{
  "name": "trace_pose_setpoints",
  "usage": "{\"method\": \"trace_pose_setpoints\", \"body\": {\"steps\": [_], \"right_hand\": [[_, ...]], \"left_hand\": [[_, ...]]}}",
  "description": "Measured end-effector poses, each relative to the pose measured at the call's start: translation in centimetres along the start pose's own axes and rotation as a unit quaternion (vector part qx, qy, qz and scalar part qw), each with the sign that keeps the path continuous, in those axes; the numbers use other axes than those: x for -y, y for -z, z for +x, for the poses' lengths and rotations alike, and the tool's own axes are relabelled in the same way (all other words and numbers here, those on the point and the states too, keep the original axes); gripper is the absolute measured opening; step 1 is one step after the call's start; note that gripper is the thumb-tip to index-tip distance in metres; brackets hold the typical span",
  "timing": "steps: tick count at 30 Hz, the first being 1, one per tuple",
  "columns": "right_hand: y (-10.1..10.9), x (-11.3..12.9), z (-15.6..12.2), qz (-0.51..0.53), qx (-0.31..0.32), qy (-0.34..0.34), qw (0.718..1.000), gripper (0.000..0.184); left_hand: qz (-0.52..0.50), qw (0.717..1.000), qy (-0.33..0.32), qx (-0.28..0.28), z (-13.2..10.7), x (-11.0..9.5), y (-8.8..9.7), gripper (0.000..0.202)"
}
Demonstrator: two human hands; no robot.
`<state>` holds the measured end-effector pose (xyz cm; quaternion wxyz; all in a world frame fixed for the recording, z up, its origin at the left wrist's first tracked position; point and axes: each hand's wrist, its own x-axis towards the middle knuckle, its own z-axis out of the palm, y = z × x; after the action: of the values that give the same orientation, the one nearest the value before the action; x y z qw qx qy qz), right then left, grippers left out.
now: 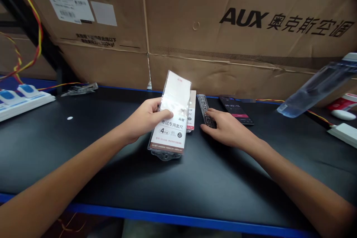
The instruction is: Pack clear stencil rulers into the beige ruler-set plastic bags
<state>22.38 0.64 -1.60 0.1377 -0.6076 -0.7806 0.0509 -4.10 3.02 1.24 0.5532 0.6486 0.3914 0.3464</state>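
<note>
My left hand (150,119) grips a clear plastic pouch of rulers (174,119), thumb on its front, tilted over the table. The pouch has a white card with Chinese print and a brown strip near its lower end. Another card-backed package (192,111) lies partly hidden behind it. My right hand (223,126) is closed over a clear ruler with cut-out patterns (202,102) on the table; its fingers and thumb cover the lower part. Just right of that hand lies a phone (237,111) with a timer on its screen.
A large cardboard box (184,26) stands along the back of the black table (134,182). Power strips sit at the left (25,100) and right (344,134). A clear plastic container (312,89) leans at the right. A crumpled plastic bag (82,89) lies at the back left.
</note>
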Motion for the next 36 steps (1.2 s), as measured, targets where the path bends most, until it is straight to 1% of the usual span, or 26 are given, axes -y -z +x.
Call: {"method": "trace_pose_setpoints", "body": {"steps": [2,5,7,8,10,12,15,17,20,26,36], "right_hand": [[0.3,-0.4,0.0,0.017,-0.006,0.006,1.000,0.045],[0.7,-1.0,-0.2,0.040,0.009,0.011,0.999,0.068],[0.8,-1.2,-0.4,0.032,0.024,0.017,0.999,0.076],[0.8,-1.1,-0.5,0.018,0.029,0.020,0.999,0.077],[0.8,-0.8,-0.6,-0.016,0.036,0.026,0.999,0.074],[0.9,-0.4,-0.7,-0.042,0.044,0.032,0.998,0.065],[1.2,-0.1,-0.6,-0.059,0.060,0.054,0.995,0.052],[1.2,-0.1,-0.6,-0.065,0.067,0.070,0.993,0.048],[1.1,-0.3,-0.6,-0.079,0.075,0.080,0.991,0.046],[0.9,-0.4,-0.9,-0.101,0.087,0.074,0.988,0.044],[0.9,-0.4,-0.9,-0.098,0.085,0.075,0.989,0.039]], "left_hand": [[0.002,1.000,0.000,-0.001,0.0,-0.1,0.0,0.028],[0.004,1.000,0.000,-0.003,-0.1,-0.2,-0.1,0.027],[0.001,1.000,0.000,-0.003,0.0,-0.2,-0.1,0.027],[0.000,1.000,0.001,-0.003,0.0,-0.1,-0.1,0.027],[-0.001,1.000,0.003,-0.003,0.1,0.0,0.0,0.028],[0.001,1.000,0.004,-0.002,0.2,0.2,0.1,0.027],[0.007,1.000,0.007,0.000,0.3,0.4,0.1,0.026],[0.010,1.000,0.010,0.000,0.3,0.5,0.1,0.025],[0.012,1.000,0.018,-0.003,0.4,0.5,0.0,0.026],[0.007,1.000,0.024,0.003,0.3,0.3,-0.1,0.028],[0.014,1.000,0.022,0.012,0.3,0.4,-0.1,0.034]]}}
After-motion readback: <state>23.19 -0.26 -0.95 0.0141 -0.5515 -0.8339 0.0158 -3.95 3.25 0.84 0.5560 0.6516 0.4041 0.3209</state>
